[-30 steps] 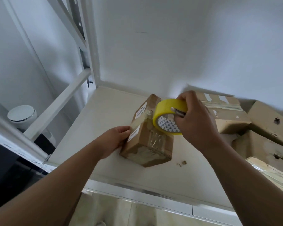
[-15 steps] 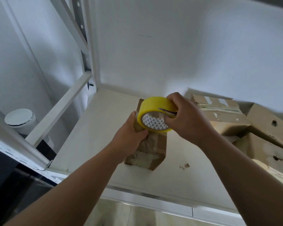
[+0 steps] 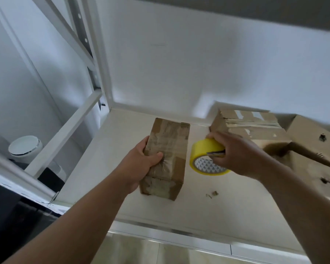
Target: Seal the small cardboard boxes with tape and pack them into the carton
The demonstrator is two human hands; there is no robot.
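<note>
Judging by its creased, tape-wrapped faces, the small cardboard box should be light and fairly stiff, though the glossy tape may be slick, so the long side edges look like the best hold. It sits on the white shelf. The left hand has its grip clamped round the box's left edge, thumb on top. The right hand has its grip closed on the yellow tape roll. Half a second ago that roll was over the box; now it is just beside it, to the right.
</note>
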